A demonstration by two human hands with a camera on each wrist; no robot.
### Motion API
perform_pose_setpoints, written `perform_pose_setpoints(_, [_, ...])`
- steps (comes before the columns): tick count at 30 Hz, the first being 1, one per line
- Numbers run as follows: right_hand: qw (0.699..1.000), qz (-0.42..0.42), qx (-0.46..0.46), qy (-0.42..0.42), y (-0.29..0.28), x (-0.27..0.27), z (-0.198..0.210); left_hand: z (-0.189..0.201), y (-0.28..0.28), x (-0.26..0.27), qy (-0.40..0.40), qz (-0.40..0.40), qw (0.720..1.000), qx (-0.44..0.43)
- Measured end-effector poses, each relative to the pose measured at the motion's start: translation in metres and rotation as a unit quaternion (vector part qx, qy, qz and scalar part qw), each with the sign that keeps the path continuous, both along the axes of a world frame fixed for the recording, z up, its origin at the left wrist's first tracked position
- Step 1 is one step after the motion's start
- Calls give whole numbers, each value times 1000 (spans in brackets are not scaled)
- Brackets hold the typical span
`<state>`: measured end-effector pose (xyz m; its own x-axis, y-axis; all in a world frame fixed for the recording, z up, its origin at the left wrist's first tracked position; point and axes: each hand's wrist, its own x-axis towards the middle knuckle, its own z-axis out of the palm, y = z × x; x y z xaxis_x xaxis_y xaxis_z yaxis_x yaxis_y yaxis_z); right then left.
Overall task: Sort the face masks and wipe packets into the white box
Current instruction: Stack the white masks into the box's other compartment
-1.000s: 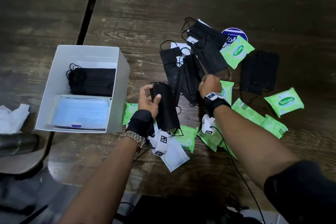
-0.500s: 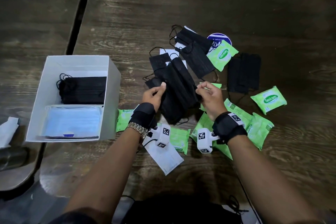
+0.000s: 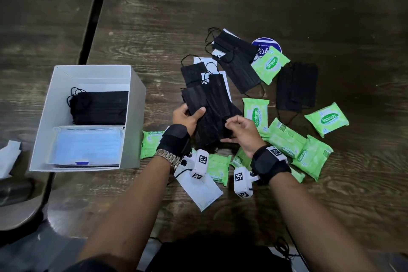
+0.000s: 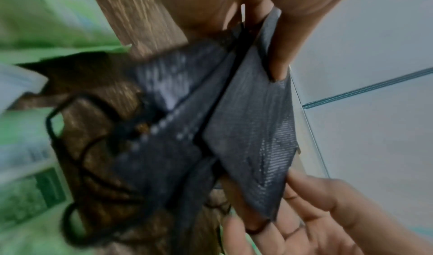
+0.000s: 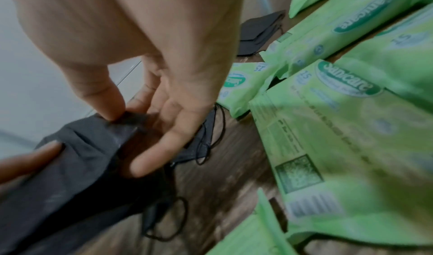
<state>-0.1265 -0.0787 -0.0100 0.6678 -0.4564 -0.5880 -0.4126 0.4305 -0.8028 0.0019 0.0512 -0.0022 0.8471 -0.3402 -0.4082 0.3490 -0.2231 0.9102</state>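
Note:
A white box (image 3: 134, 117) stands at the left, holding a stack of black masks (image 3: 99, 107) and a pack of blue masks (image 3: 86, 147). Over the table's middle both hands hold one bundle of black masks (image 3: 212, 115) (image 4: 246, 129) (image 5: 70, 166). My left hand (image 3: 192, 112) grips its left edge with the thumb on top. My right hand (image 3: 231, 123) (image 5: 121, 114) pinches its right edge. Loose black masks (image 3: 238, 62) lie beyond, with another pile (image 3: 295, 86) to the right. Several green wipe packets (image 3: 256, 115) (image 5: 328, 120) are scattered around the hands.
A white flat packet (image 3: 198, 190) lies under my left wrist. A round blue and white disc (image 3: 267, 43) sits behind the far green packet (image 3: 270, 64). A crumpled white tissue (image 3: 8, 159) lies left of the box. A dark gap (image 3: 92, 17) splits the wooden tabletop.
My right hand has drawn masks from the pile to my left hand, and both hands now hold them as one bundle. The view has shifted slightly.

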Motion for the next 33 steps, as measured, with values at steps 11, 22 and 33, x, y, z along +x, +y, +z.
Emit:
perform_pose_setpoints(11, [880,94,-426,191,-17,68,-29,-18,46,20,-165,-58,983,57])
perform_pose_setpoints(22, [884,66,-390,251,-31,90,-42,-28,51,17,-122,-61,984,112])
perform_pose_setpoints(33, [894,67,-439,64,5,59,-1,-20,25,12,-56,-29,996,58])
